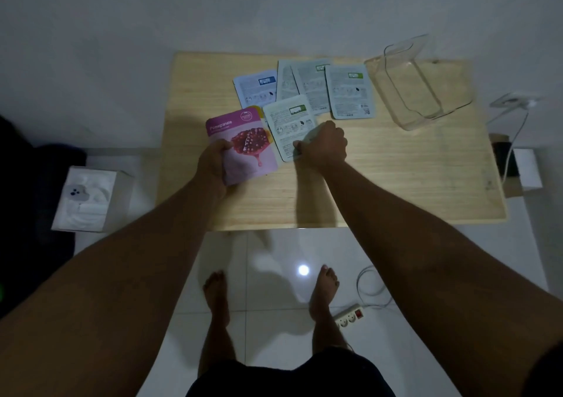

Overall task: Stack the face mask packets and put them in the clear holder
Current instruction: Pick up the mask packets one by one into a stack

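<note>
The pomegranate packet (243,146) is gripped by the left hand (213,165) near the surface's (396,177) front-left edge. A white packet (289,122) beside it is pinched, apparently, by the closed right hand (323,146). Four more packets (350,92) are spread behind; the clear holder (417,89) stands far right, with bare wood in front.

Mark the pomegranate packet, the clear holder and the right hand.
pomegranate packet (243,143): head view, on its printed front.
clear holder (426,92): head view, on its see-through wall.
right hand (324,146): head view, on its back.
</note>
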### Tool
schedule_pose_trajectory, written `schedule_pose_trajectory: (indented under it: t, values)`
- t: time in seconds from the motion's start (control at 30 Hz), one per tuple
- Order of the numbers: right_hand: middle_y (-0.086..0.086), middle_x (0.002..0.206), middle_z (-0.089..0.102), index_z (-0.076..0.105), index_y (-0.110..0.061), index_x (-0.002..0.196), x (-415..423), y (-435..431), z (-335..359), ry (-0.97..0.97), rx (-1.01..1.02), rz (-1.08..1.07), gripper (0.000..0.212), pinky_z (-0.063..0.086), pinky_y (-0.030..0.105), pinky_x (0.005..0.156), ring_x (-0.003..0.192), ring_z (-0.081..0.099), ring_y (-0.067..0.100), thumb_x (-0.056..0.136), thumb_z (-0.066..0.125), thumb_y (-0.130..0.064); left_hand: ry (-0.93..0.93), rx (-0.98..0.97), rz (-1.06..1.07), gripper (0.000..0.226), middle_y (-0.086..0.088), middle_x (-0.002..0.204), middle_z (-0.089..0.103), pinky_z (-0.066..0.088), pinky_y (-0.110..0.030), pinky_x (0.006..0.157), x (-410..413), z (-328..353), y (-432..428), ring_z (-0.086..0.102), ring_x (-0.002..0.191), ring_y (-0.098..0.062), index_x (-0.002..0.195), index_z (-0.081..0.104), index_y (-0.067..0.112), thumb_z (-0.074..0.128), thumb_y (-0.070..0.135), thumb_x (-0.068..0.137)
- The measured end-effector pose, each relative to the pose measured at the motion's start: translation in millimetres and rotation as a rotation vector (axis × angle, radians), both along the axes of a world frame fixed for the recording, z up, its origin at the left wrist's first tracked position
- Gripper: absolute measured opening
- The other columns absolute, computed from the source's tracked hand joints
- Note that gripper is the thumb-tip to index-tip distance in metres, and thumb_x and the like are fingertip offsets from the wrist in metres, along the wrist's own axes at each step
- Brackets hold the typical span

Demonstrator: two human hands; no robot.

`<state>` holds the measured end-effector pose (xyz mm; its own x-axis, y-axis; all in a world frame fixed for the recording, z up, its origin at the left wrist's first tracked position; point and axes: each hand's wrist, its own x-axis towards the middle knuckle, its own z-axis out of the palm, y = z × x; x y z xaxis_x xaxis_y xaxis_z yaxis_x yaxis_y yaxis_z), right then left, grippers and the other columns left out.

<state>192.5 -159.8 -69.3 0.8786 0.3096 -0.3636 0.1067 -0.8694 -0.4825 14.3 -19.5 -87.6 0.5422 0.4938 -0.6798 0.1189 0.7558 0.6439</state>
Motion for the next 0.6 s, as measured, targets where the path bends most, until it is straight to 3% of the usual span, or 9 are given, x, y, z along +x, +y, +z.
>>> schedule_pose_trajectory:
  t: [0.07,0.2,0.33,0.43,0.5,0.53,0.6]
  values:
    - [0.008,0.116,0.063,0.055,-0.011,0.115,3.9,-2.8,-2.0,0.075,0.051,-0.03,0.072,0.056,0.046,0.09,0.108,0.063,0.027,0.061,0.089,-0.043,0.026,-0.002,0.011,0.043,-0.014,0.101,0.066,0.054,-0.035,0.082,-2.0,0.5,-1.8,0.065,0.081,-0.029,0.122,0.061,0.004,0.051,0.018,0.083]
    - [0.006,0.112,0.067,0.058,-0.01,0.112,1.4,-8.4,3.1,0.108,0.176,-0.033,0.056,0.058,0.042,0.087,0.101,0.066,0.024,0.07,0.084,-0.036,0.019,-0.013,0.047,0.057,-0.016,0.109,0.068,0.05,-0.046,0.103,-6.7,-4.2,0.7,0.065,0.089,-0.031,0.127,0.062,0.002,0.055,0.018,0.074]
    - [0.007,0.102,0.071,0.067,-0.009,0.103,-4.0,-11.5,26.6,0.014,0.436,-0.109,0.023,0.057,0.043,0.085,0.094,0.068,0.026,0.082,0.068,-0.018,-0.007,0.007,0.068,0.03,-0.013,0.104,0.069,0.054,-0.041,0.089,-0.3,10.3,-5.5,0.066,0.09,-0.03,0.117,0.064,0.005,0.046,0.009,0.093]
    - [0.0,0.093,0.071,0.074,-0.009,0.101,-20.0,-7.9,55.6,-0.185,0.586,-0.036,0.02,0.052,0.026,0.077,0.084,0.061,0.013,0.088,0.059,-0.006,0.025,0.034,0.079,0.036,-0.014,0.108,0.07,0.055,-0.045,0.093,11.6,20.0,-7.4,0.064,0.106,-0.035,0.129,0.06,0.004,0.045,0.008,0.097]
    - [0.002,0.098,0.068,0.074,-0.006,0.107,-38.4,-1.4,68.9,-0.275,0.641,0.079,0.024,0.047,0.015,0.077,0.087,0.055,0.005,0.09,0.058,-0.003,0.008,0.012,0.054,0.048,-0.02,0.126,0.068,0.051,-0.054,0.104,18.6,23.5,-7.6,0.061,0.12,-0.041,0.14,0.056,0.0,0.048,0.011,0.094]
    - [0.008,0.108,0.067,0.073,-0.007,0.112,-47.5,1.5,69.4,-0.282,0.632,0.154,0.026,0.047,0.016,0.085,0.094,0.057,0.009,0.09,0.058,-0.006,-0.015,-0.006,0.04,0.056,-0.023,0.137,0.064,0.048,-0.058,0.108,20.7,26.6,-8.6,0.059,0.126,-0.044,0.146,0.052,0.001,0.05,0.013,0.091]
    - [0.017,0.127,0.062,0.069,-0.013,0.121,-60.4,4.7,64.7,-0.285,0.519,0.329,0.037,0.049,0.035,0.096,0.113,0.059,0.028,0.086,0.057,-0.018,-0.066,-0.025,0.026,0.067,-0.025,0.148,0.056,0.046,-0.056,0.111,25.7,30.8,-10.9,0.058,0.129,-0.044,0.151,0.046,0.004,0.051,0.016,0.086]
